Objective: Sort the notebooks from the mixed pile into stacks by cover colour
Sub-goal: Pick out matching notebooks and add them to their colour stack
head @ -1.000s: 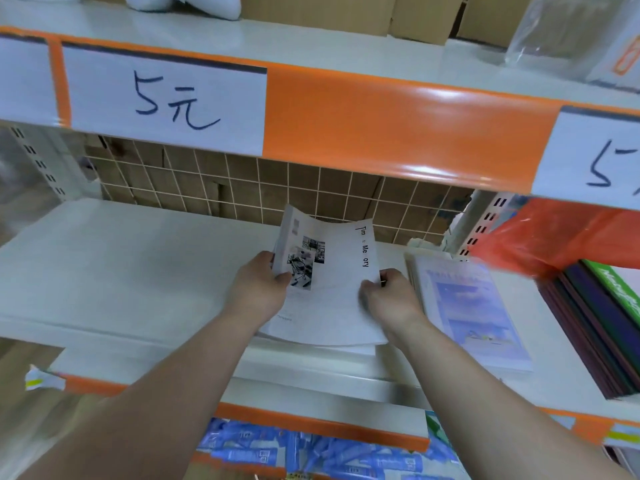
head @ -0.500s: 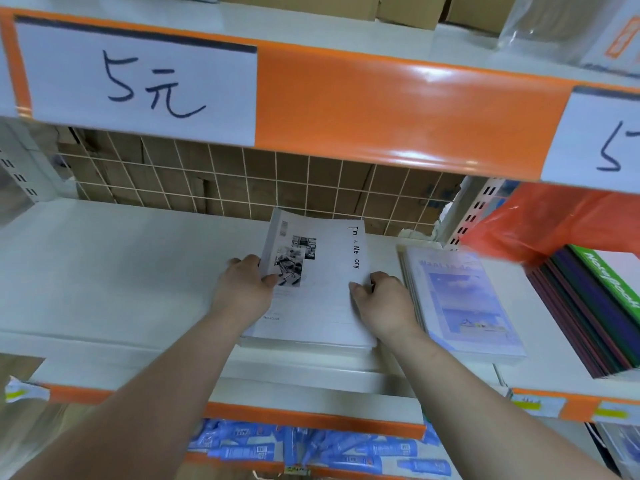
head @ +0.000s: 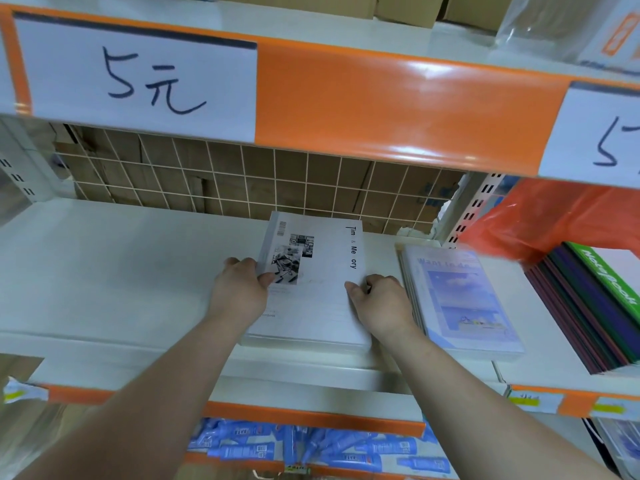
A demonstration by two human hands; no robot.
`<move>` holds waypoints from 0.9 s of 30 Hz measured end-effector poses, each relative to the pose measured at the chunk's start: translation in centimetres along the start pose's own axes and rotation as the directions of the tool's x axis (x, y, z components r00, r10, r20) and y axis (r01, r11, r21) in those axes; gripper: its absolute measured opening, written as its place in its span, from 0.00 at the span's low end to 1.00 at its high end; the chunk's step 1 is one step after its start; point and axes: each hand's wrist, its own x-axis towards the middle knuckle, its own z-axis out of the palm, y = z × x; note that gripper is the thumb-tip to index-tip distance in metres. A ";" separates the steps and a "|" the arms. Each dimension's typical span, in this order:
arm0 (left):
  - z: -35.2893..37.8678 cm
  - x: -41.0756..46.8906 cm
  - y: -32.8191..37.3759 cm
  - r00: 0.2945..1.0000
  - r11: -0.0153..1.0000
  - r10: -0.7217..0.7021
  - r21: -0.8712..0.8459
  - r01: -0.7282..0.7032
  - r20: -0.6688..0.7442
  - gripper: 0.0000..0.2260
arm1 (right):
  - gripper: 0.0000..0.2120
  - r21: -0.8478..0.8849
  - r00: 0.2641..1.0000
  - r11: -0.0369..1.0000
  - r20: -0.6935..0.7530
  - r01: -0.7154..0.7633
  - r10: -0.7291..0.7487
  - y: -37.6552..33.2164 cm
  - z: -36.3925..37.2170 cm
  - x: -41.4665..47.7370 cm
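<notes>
We hold the white notebook stack [head: 311,306] at the middle of the white shelf [head: 121,271], lying flat with its near edge close to the shelf's front lip. The top cover carries small black-and-white photos, a barcode at the far left corner and dark lettering along the right side.

Our left hand [head: 242,289] grips the stack's left edge, with the thumb laid over the cover beside the photos and the fingers curled round the side. Our right hand [head: 379,299] grips the right edge the same way: thumb on the cover, fingers bent against the side.

Just beside our right hand, to the right, lies the pale blue notebook stack [head: 464,306], flat, its top cover showing a sky picture. We cannot tell whether the two stacks touch.

Further right, on the next shelf section, sits a stack of dark notebooks [head: 575,317] in maroon and purple, with a green notebook [head: 609,282] on top. An orange plastic bag [head: 540,220] lies behind it, at the far side.

A wire grid [head: 277,181] backs our shelf, with cardboard behind it. Above, the orange rail [head: 398,109] carries a handwritten white price label [head: 138,81] on the left, and a second label [head: 602,133] is cut off at the right. Below us, the lower shelf holds blue tubes [head: 311,448].
</notes>
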 end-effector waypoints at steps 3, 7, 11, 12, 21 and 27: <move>-0.1 0.1 0.0 1.000 1.000 0.013 0.026 -0.012 -0.004 0.16 | 0.16 -0.007 1.000 1.000 0.006 0.006 -0.006 -0.2 -0.1 -0.2; -0.1 0.0 0.0 1.000 0.999 0.018 0.044 -0.018 -0.007 0.17 | 0.16 -0.009 1.000 1.000 0.011 0.018 -0.018 -0.2 -0.1 -0.2; 0.0 -0.2 0.1 1.000 1.000 0.011 0.029 -0.011 -0.015 0.16 | 0.16 -0.022 1.000 1.000 0.011 0.017 -0.017 -0.2 -0.1 -0.1; 0.0 -0.3 0.1 1.000 1.000 0.009 0.024 -0.009 -0.014 0.16 | 0.16 -0.025 1.000 1.000 0.013 0.019 -0.019 -0.2 -0.1 -0.2; -0.2 -0.5 0.1 1.000 1.000 -0.001 -0.005 0.001 -0.010 0.16 | 0.15 -0.026 0.999 0.999 0.034 0.029 -0.028 -0.5 -0.4 -0.4; -0.4 -0.4 0.1 1.000 1.000 -0.006 0.022 0.006 0.019 0.16 | 0.16 -0.053 0.998 0.998 0.061 0.029 -0.026 -0.6 -0.6 -0.3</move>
